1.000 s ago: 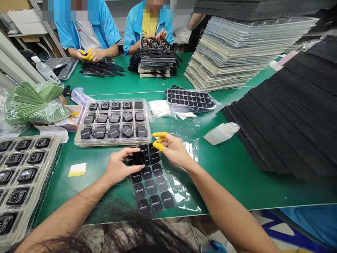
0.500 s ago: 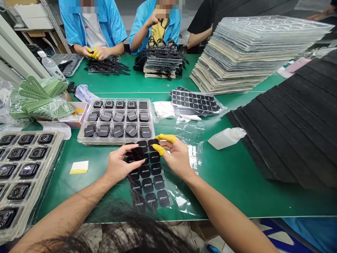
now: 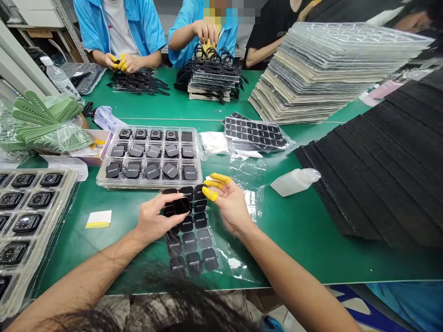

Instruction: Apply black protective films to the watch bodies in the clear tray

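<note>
My left hand (image 3: 155, 219) pinches a small black square watch body (image 3: 181, 205) between thumb and fingers, just above a clear sheet of black square stickers (image 3: 194, 240) lying on the green table. My right hand (image 3: 230, 205), with yellow finger cots (image 3: 212, 186) on thumb and two fingers, hovers to the right of that piece, fingers apart and curled, holding nothing I can see. Right behind both hands stands a clear tray (image 3: 149, 183) with rows of black square watch bodies.
A tray of watch bodies (image 3: 27, 216) sits at the left, green straps in bags (image 3: 48, 127) behind it. A white bottle (image 3: 294, 180) lies right, black foam sheets (image 3: 387, 161) and a tall tray stack (image 3: 328, 69) beyond. Other people work across the table. A yellow-edged pad (image 3: 98, 219) lies left.
My right hand has drawn slightly away from the black piece and its fingers have spread. My left hand keeps its hold on the piece, shifted slightly down.
</note>
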A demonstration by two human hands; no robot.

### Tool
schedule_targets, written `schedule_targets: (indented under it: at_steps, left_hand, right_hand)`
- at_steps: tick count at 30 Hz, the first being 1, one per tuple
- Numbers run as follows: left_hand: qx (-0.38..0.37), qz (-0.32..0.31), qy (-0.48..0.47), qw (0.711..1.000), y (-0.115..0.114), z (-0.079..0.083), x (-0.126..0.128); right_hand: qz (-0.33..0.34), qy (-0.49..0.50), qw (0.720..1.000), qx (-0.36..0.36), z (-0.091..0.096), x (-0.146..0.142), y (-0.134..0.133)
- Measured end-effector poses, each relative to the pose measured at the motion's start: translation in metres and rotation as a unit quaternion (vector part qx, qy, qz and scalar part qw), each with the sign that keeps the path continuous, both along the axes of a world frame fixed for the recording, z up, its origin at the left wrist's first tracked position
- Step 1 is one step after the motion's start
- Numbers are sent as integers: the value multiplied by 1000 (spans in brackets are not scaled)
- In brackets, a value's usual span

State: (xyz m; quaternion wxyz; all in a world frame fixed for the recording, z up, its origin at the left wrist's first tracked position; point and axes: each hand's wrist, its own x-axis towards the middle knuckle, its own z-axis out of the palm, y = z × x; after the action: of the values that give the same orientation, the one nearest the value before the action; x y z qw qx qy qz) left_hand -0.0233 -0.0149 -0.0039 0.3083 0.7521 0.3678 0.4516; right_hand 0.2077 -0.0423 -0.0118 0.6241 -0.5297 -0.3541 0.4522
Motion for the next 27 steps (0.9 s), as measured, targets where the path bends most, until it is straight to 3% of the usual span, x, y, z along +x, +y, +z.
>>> schedule_targets:
  at_steps: [4, 13, 19, 23, 25, 27]
  left_hand:
    - [4, 2, 11, 1000, -1, 2, 0]
    - [-112, 29, -47, 992, -6, 6, 6]
    - [-293, 15, -168, 941, -2, 18, 13]
    - [-351, 31, -199, 915, 2, 20, 13]
    - [-348, 27, -196, 916, 3, 20, 12]
    - [-334, 9, -173, 927, 2, 18, 12]
  right_hand:
    - [6, -6, 1000, -10, -2, 1, 2]
    - [-66, -164, 983, 50, -5, -9, -2]
    - [-78, -296, 941, 145, -1, -6, 2]
    - [-42, -363, 908, 206, 7, 13, 10]
    - [5, -342, 919, 198, 17, 26, 10]
    - [36, -260, 950, 169, 30, 36, 5]
